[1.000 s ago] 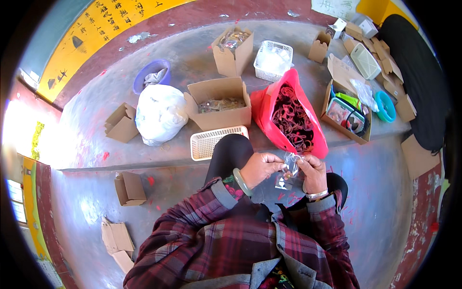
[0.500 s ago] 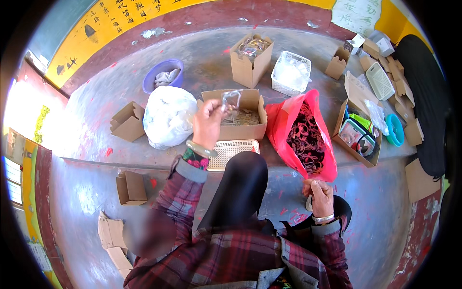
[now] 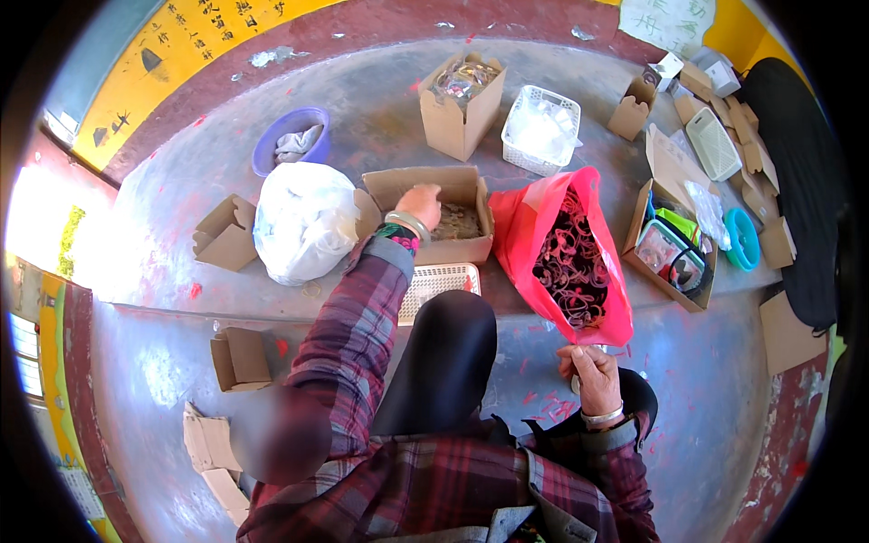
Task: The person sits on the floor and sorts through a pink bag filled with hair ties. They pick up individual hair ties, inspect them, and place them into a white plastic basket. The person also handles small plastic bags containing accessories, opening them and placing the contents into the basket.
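Note:
My left hand (image 3: 419, 206) reaches over the left part of a cardboard box (image 3: 471, 248) with small flat packets (image 3: 457, 223) in it. The back of the hand hides most of its fingers, so whether it holds anything does not show. Down at the right, my right hand (image 3: 595, 378) is closed in a pinch just below the lower rim of a red plastic bag (image 3: 520, 237). What the pinch holds, if anything, is too small to tell. The bag gapes open, full of dark and pinkish looped bands (image 3: 572, 262).
A cream plastic basket (image 3: 441, 282) sits before the box, by my knee. Left of it stand a white stuffed bag (image 3: 303, 222), a purple basin (image 3: 290, 142) and a cardboard box (image 3: 226, 233). Behind are a tall carton (image 3: 462, 113) and white basket (image 3: 540, 136); an open carton (image 3: 670, 258) lies right.
My left hand has gone from raised in front of the box, with a clear plastic packet in its fingers, to over the box. That packet no longer shows. My right hand stays by the red bag.

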Available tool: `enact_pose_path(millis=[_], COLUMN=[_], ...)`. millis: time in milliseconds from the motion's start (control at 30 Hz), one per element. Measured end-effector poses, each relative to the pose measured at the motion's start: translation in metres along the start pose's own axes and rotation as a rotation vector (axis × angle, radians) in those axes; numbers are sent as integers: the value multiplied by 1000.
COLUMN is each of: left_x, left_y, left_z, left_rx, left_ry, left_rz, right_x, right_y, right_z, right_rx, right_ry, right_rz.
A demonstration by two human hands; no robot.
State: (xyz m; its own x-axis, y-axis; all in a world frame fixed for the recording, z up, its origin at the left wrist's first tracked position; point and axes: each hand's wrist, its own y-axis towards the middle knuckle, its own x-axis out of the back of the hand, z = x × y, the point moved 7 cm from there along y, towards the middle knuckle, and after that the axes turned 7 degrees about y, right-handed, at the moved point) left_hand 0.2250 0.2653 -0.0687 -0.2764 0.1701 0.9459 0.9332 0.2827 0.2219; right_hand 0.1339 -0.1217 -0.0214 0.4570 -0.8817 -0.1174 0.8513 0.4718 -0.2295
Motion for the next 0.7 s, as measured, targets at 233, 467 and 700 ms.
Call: enact_pose_path(millis=[233, 467, 700], left_x=[113, 135, -1], left_y=[-41, -134, -178], left_z=[1, 25, 25], left_rx=[124, 234, 307], left_ry=[-318, -374, -420], left_rz=[-400, -564, -93], right_x=[13, 21, 24], right_y=[-5, -10, -10], right_z=[-5, -11, -21], right_rx=[13, 27, 3], right_ry=[-38, 34, 8], right_rz=[-57, -106, -118])
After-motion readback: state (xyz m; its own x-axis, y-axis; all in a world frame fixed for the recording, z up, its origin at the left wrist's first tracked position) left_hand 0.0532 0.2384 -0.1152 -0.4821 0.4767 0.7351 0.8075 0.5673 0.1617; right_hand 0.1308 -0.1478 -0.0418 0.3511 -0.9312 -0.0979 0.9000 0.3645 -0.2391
